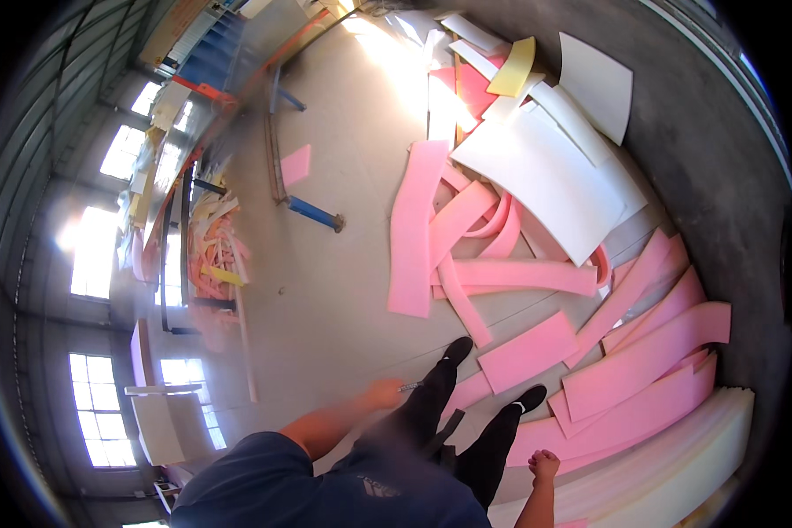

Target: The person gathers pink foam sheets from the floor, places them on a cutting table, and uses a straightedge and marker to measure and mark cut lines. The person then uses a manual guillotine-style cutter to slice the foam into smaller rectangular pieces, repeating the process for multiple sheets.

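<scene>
My left hand (385, 393), slightly smeared by motion, is closed on a small, slim grey tool (410, 386) that sticks out past the fingers in front of my left thigh. Its exact kind is too small to make out. At my right side, my right hand (544, 464) hangs with its fingers curled in and nothing showing in them. It is nearest to a long pink foam strip (537, 437) on the floor. A rectangular pink foam piece (528, 352) lies just ahead of my feet.
Pink foam strips (418, 229) lie scattered ahead, beside large white foam sheets (554, 172) and a yellow piece (514, 68) near the dark wall. Long pale foam slabs (669, 466) lie at right. A blue-legged metal frame (315, 214) and a heap of foam scraps (216, 246) stand left.
</scene>
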Motion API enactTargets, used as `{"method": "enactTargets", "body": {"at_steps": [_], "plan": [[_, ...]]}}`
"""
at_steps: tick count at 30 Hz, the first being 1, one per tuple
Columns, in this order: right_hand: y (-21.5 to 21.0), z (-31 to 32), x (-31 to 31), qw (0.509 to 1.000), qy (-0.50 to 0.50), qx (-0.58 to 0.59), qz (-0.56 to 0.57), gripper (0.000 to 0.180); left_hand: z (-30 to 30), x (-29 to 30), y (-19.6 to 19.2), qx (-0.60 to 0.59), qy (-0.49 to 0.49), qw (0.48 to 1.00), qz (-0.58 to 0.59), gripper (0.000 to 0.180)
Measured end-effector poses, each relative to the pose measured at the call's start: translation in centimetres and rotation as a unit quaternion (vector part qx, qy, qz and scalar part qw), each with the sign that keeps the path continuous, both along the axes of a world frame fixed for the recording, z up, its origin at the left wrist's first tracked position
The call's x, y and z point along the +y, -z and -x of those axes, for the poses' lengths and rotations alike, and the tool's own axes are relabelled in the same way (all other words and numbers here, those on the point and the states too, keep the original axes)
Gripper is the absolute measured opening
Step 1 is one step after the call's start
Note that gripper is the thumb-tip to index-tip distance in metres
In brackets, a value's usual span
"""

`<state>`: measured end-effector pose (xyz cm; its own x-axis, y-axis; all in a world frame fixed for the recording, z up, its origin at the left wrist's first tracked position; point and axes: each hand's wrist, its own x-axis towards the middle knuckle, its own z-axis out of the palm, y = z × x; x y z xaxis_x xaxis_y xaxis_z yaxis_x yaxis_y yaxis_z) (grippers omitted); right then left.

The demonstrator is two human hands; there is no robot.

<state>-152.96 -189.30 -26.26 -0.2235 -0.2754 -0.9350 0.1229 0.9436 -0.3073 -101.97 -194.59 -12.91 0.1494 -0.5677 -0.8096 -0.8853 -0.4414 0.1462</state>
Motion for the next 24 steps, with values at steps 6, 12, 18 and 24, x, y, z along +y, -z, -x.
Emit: {"method": "enactTargets", "body": {"at_steps": [6, 12, 18, 24], "plan": [[3.2, 1.6, -0.7, 0.999, 0.000, 0.035, -0.006, 0.042, 2.4, -1.9, 1.1, -0.018, -0.014, 1.000, -0.005, 0.017], [15.4, 8.2, 2.6, 0.990, -0.052, 0.118, -0.055, 0.041, 7.7, -4.7, 11.0, 0.035, -0.041, 0.998, -0.013, 0.022], [27.9, 16.4, 2.2, 0.967, -0.087, 0.231, -0.060, 0.099, 9.2, -2.9, 23.7, 0.200, -0.037, 0.979, 0.018, 0.027], [32.4, 19.6, -7.2, 0.927, -0.063, 0.351, -0.120, 0.120, 15.4, -5.8, 22.7, 0.113, -0.202, 0.968, -0.097, 0.023]]}}
